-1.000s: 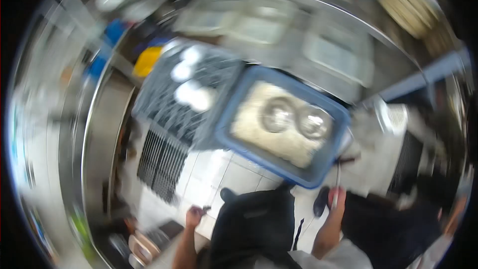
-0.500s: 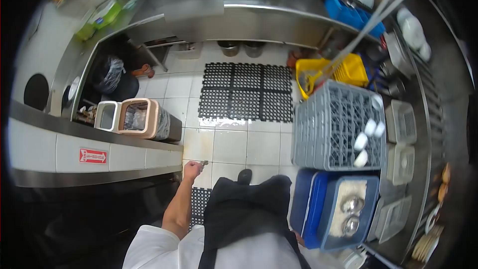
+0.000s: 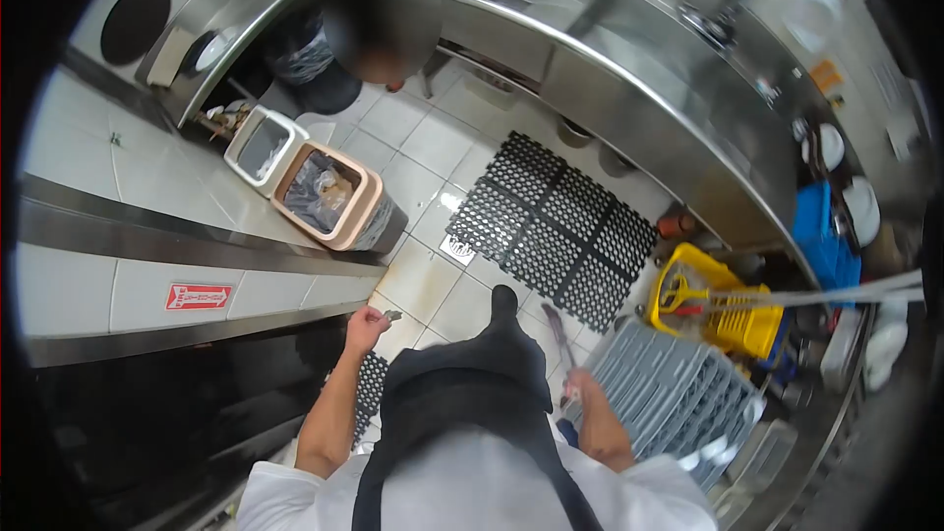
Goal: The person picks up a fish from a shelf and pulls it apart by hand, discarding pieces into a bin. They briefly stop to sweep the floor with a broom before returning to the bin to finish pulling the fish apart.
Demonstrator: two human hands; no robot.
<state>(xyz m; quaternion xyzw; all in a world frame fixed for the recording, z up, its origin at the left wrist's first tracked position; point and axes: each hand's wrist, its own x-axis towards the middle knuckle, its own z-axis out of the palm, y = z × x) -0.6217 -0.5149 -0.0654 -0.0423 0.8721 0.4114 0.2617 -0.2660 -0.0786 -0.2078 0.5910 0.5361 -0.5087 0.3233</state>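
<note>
Low down, the left hand [image 3: 366, 326] closes on a small dark metal piece [image 3: 393, 315] at seven o'clock. The right hand [image 3: 582, 388] grips a long thin dark utensil [image 3: 557, 332] at five o'clock, just beside the grey plastic dish rack [image 3: 678, 393].

Right hand [image 3: 582, 390] with long utensil [image 3: 557, 332] back in view.

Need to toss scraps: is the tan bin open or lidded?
Open: the tan bin shows no lid, its bag liner and rubbish visible inside.
</note>
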